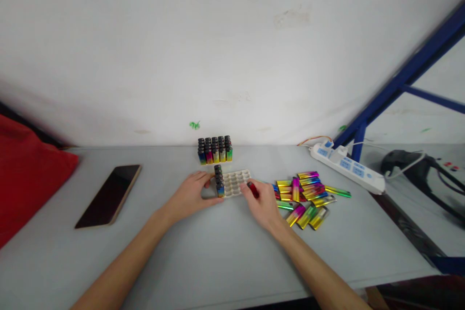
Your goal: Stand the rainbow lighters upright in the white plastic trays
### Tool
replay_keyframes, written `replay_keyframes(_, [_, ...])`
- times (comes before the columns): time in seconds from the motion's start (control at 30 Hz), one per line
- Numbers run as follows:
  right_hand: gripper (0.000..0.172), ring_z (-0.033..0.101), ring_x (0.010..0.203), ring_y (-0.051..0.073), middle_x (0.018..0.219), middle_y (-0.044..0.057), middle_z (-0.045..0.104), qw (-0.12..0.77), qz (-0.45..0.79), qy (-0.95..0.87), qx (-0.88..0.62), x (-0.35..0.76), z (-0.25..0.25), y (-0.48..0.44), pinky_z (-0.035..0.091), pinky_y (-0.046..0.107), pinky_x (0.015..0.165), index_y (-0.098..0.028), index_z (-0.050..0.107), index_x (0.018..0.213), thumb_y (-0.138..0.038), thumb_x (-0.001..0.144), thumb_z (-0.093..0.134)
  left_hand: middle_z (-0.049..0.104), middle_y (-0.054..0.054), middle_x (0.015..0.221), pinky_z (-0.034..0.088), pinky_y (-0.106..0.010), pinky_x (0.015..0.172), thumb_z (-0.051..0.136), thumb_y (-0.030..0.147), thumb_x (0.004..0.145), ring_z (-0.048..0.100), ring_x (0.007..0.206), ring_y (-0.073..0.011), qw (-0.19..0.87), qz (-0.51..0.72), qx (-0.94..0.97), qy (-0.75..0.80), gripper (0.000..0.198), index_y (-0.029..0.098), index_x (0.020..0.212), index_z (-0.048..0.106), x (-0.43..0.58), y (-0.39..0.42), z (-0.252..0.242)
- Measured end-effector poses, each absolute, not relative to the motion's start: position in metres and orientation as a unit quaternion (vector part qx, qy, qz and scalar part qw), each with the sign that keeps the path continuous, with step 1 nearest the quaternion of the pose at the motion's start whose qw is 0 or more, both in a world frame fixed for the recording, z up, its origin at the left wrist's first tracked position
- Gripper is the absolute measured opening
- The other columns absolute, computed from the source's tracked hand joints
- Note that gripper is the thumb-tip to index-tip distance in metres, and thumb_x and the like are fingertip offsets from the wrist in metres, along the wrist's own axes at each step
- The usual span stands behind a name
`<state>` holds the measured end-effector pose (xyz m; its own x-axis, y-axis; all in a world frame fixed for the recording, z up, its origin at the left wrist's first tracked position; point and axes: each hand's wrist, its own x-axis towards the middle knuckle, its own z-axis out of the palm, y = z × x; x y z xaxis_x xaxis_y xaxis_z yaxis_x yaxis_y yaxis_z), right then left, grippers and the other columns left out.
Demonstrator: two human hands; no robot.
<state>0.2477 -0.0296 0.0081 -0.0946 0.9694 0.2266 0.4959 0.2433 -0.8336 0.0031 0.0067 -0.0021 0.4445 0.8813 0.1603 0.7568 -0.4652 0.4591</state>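
Nearest us on the grey table (pixel 218 247), our right hand (pixel 263 203) pinches a red lighter (pixel 253 189) at the near right edge of the white tray (pixel 238 181), while our left hand (pixel 191 196) curls its fingers around the tray's left end. One row of lighters (pixel 218 181) stands upright along that end. Loose lighters (pixel 308 193) lie heaped just right of our right hand. Farther back stands a full block of lighters (pixel 215 150).

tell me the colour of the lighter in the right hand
Red: the lighter shows best in head view.
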Motion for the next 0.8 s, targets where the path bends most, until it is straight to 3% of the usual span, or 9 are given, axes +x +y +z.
replay_keyframes(0.17, [0.039,0.041,0.057,0.014,0.057,-0.003,0.045,0.391,0.301,-0.674,-0.551,0.248,0.004,-0.027,0.026,0.029,0.058,-0.024,0.044,0.064,-0.047,0.095,0.046,0.071,-0.006,0.091,0.051,-0.038,0.081,0.077,0.064,0.081,0.067,0.087,-0.0287,0.162,0.194,0.831,0.495,0.044,0.024,0.084,0.06,0.004,0.007,-0.001])
replay_keyframes(0.37, [0.04,0.05,0.06,0.016,0.065,-0.004,0.055,0.408,0.295,-0.675,-0.539,0.251,0.002,-0.026,0.034,0.028,0.061,-0.024,0.05,0.081,-0.055,0.107,0.045,0.07,-0.006,0.091,0.051,-0.038,0.081,0.077,0.064,0.082,0.067,0.088,-0.0283,0.166,0.194,0.832,0.493,0.044,0.023,0.085,0.06,0.004,0.006,-0.001])
replay_keyframes(0.47, [0.032,0.059,0.073,0.019,0.081,0.001,0.065,0.413,0.282,-0.707,-0.5,0.253,0.0,-0.023,0.043,0.03,0.069,-0.024,0.055,0.093,-0.048,0.111,0.042,0.07,-0.006,0.092,0.051,-0.037,0.081,0.077,0.063,0.082,0.067,0.089,-0.028,0.165,0.194,0.834,0.49,0.043,0.023,0.085,0.061,0.004,0.007,-0.002])
replay_keyframes(0.57, [0.031,0.063,0.089,0.022,0.096,0.007,0.066,0.413,0.241,-0.743,-0.469,0.256,0.0,-0.019,0.049,0.032,0.081,-0.023,0.057,0.093,-0.045,0.111,0.045,0.071,-0.006,0.093,0.052,-0.037,0.082,0.078,0.061,0.082,0.067,0.089,-0.0274,0.169,0.193,0.835,0.486,0.042,0.022,0.086,0.062,0.003,0.006,0.0])
replay_keyframes(0.7, [0.04,0.06,0.074,0.02,0.077,0.002,0.061,0.355,0.23,-0.769,-0.48,0.257,0.006,-0.009,0.045,0.03,0.071,-0.024,0.052,0.079,-0.048,0.111,0.05,0.072,-0.006,0.095,0.053,-0.038,0.087,0.08,0.053,0.08,0.068,0.092,-0.0278,0.178,0.195,0.841,0.473,0.036,0.021,0.089,0.065,-0.001,0.006,0.002])
replay_keyframes(0.8, [0.036,0.063,0.073,0.02,0.075,0.001,0.066,0.329,0.24,-0.784,-0.469,0.254,0.01,0.002,0.044,0.029,0.071,-0.023,0.057,0.085,-0.046,0.111,0.051,0.072,-0.006,0.095,0.054,-0.04,0.091,0.083,0.047,0.075,0.069,0.094,-0.0292,0.184,0.189,0.845,0.466,0.035,0.021,0.092,0.066,-0.003,0.005,0.003])
